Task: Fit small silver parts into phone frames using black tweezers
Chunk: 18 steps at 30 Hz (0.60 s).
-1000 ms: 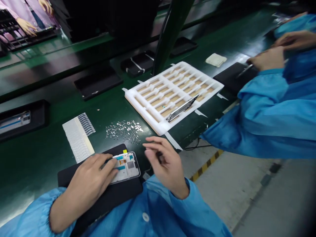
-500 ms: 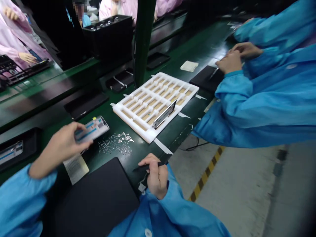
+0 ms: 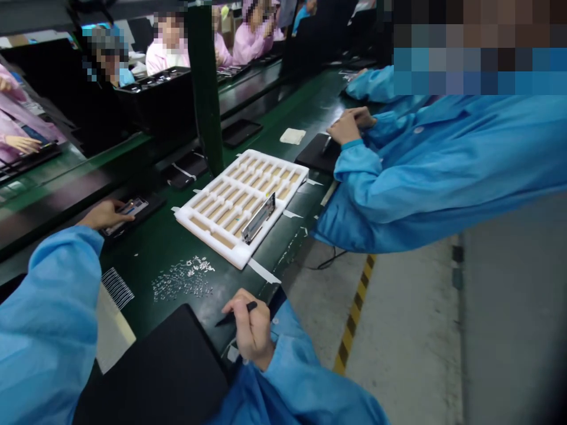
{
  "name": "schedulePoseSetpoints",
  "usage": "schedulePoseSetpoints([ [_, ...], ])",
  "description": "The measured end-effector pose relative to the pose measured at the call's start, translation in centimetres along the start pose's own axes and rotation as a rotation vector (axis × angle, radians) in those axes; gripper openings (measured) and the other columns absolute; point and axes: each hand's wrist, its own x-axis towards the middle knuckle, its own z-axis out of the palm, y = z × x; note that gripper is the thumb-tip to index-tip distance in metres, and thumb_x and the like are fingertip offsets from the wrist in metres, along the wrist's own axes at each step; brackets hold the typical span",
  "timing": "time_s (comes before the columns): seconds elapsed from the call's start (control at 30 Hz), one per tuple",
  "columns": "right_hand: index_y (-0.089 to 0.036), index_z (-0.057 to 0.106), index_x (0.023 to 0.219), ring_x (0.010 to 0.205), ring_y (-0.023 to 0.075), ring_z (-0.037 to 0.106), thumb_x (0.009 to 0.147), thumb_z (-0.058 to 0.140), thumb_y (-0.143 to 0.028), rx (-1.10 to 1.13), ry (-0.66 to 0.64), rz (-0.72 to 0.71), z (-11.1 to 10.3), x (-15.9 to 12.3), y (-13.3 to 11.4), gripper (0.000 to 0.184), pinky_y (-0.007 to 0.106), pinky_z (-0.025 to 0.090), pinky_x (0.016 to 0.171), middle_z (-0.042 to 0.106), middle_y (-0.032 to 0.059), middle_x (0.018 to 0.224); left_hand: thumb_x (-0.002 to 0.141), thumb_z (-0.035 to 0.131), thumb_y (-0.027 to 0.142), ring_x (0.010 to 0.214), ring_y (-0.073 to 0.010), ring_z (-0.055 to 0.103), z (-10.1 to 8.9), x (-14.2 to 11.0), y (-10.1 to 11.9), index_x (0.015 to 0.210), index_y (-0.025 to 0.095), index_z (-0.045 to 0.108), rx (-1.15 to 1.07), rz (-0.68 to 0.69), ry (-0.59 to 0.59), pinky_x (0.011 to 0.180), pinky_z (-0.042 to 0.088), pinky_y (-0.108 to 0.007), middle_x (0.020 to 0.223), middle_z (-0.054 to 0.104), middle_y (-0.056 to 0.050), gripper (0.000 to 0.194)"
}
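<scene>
My left hand (image 3: pixel 106 215) reaches out to the far left, fingers closed on the near end of a flat phone part (image 3: pixel 135 206). The part lies over a shallow black tray (image 3: pixel 153 203); whether it touches the tray I cannot tell. My right hand (image 3: pixel 253 327) is closed round slim black tweezers (image 3: pixel 225 320), tip pointing left, just above the bench edge. Between the hands, small shiny metal pieces (image 3: pixel 183 278) lie scattered on the green bench. A black mat (image 3: pixel 155 366) lies in front of me.
A white slotted rack (image 3: pixel 212 239) stands mid-bench, with one phone part (image 3: pixel 259 218) upright in it. A sheet with rows of thin strips (image 3: pixel 117 289) lies by my left sleeve. A co-worker in blue (image 3: pixel 425 159) works at right. A green post (image 3: pixel 206 94) rises behind the rack.
My left hand has carried the phone part away from me, from above the bench to the black tray. My right hand still holds the tweezers. The view has shifted right.
</scene>
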Motion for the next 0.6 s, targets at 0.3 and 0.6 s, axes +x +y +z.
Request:
schedulePoseSetpoints([
  [0.3, -0.018, 0.073, 0.078, 0.064, 0.0160, 0.066, 0.115, 0.036, -0.034, -0.076, -0.034, 0.051, -0.4, 0.8, -0.1, 0.054, 0.029, 0.052, 0.064, 0.067, 0.0047, 0.072, 0.097, 0.073, 0.045, 0.100, -0.0201, 0.075, 11.8, 2.9, 19.0, 0.120, 0.014, 0.074, -0.185, -0.052, -0.289, 0.090, 0.058, -0.030, 0.118, 0.080, -0.011, 0.039],
  [0.6, -0.019, 0.075, 0.078, 0.066, 0.0179, 0.068, 0.115, 0.034, -0.039, -0.103, -0.023, 0.086, -0.8, 0.9, 0.5, 0.059, 0.031, 0.056, 0.068, 0.072, 0.0072, 0.074, 0.106, 0.063, 0.041, 0.111, -0.0228, 0.070, 12.6, 3.0, 25.7, 0.128, 0.017, 0.067, -0.163, 0.042, -0.281, 0.096, 0.061, -0.045, 0.129, 0.069, -0.010, 0.033],
])
